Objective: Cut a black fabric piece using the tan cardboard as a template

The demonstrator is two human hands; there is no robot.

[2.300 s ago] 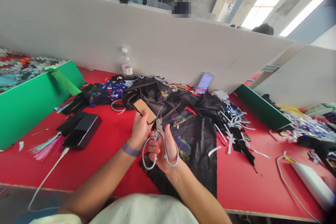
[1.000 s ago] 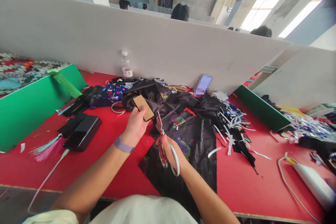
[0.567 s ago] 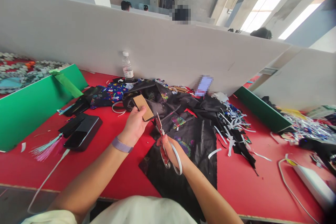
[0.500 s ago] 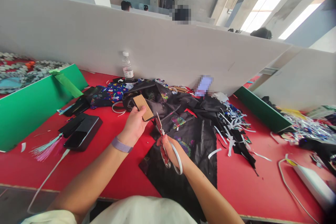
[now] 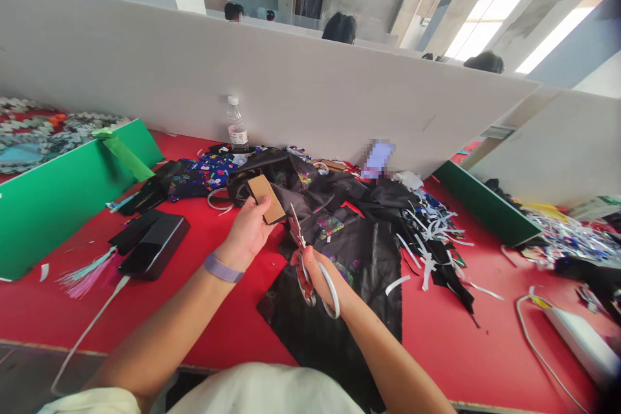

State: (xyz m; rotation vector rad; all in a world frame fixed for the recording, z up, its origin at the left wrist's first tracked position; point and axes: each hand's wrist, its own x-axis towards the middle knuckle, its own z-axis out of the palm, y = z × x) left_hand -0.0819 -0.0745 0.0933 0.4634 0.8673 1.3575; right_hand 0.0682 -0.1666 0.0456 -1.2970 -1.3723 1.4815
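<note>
My left hand point(image 5: 250, 233) grips a small flat brown cardboard piece point(image 5: 266, 199), thumb on top; a dark edge, perhaps black fabric, shows along its lower side. Just to the right, my right hand point(image 5: 317, 272) is closed on a pair of scissors point(image 5: 297, 228), blades pointing up and away, close to the cardboard's right end. Whether the blades are parted is hard to make out. Beneath both hands spreads black fabric point(image 5: 373, 272) with shiny coloured patches, and more of it is bunched up beyond the cardboard.
A water bottle point(image 5: 237, 126) stands against the grey partition point(image 5: 291, 77). A phone point(image 5: 377, 160) leans at the back. White strips and black scraps point(image 5: 429, 259) lie right. At left are a black phone on a box point(image 5: 155, 246), a cable and a green divider point(image 5: 72, 200).
Hardly anything differs. The scissors have shifted very slightly beside the cardboard, and both hands keep their hold.
</note>
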